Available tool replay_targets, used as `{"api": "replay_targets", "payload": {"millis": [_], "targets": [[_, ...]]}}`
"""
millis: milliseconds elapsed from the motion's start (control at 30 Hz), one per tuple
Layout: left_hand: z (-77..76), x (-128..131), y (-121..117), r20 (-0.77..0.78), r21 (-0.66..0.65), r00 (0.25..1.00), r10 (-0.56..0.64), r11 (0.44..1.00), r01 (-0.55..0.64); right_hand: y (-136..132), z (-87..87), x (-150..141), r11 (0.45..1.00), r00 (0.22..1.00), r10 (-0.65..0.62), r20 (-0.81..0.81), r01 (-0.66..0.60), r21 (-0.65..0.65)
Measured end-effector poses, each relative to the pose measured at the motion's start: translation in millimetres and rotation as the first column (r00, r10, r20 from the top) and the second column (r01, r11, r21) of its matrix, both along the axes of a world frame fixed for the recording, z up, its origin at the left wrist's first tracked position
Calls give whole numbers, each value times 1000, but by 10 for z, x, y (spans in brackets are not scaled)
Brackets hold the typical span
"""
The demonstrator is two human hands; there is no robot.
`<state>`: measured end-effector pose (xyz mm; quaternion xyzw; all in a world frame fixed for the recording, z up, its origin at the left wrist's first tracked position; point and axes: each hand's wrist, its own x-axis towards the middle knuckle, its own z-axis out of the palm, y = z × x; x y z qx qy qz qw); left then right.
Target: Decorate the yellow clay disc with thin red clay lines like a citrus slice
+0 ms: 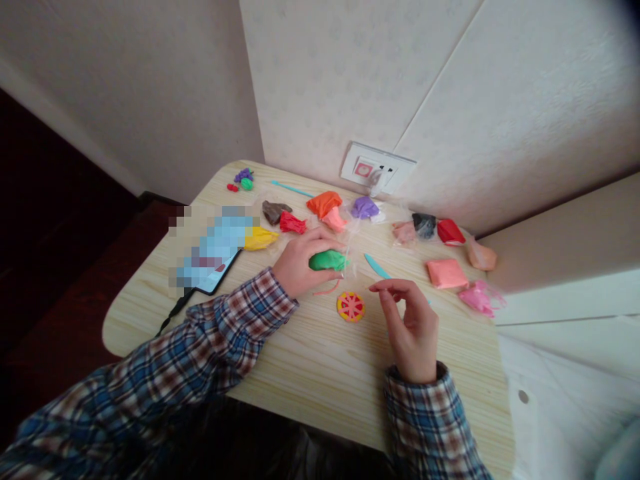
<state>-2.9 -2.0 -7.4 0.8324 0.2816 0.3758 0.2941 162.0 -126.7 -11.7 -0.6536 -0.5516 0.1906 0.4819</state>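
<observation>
My left hand [303, 263] curves round a bag of green modelling clay [327, 261], with the thumb along its near side and the fingers along its far side. Just right of it, my right hand [410, 327] hovers above the table, thumb and forefinger pinched together; anything between the tips is too small to make out. A round clay slice [351, 307], yellow-rimmed with red wedges and pink spokes, lies between the hands. Beside it, partly by my left thumb, is a thin pink clay strand [327, 289]. A light blue clay knife [376, 266] rests beyond my right fingertips.
Behind the hands lie bags of orange clay [324, 203], purple clay [365, 207], red clay [293, 222] and black clay [424, 225]. Pink packets [447, 273] sit at right. A phone [215, 257] with a strap and small clay fruits [244, 177] are at left. A wall socket [379, 167] holds a plug.
</observation>
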Motion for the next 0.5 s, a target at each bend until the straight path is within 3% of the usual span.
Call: {"api": "replay_targets", "payload": {"millis": [233, 500], "targets": [[-36, 15, -72, -22, 54, 986, -163, 985, 164, 32, 24, -48, 980, 997, 34, 74, -48, 193], [-46, 35, -124, -78, 67, 974, -214, 973, 219, 41, 25, -100, 983, 984, 18, 179, -49, 175]]}}
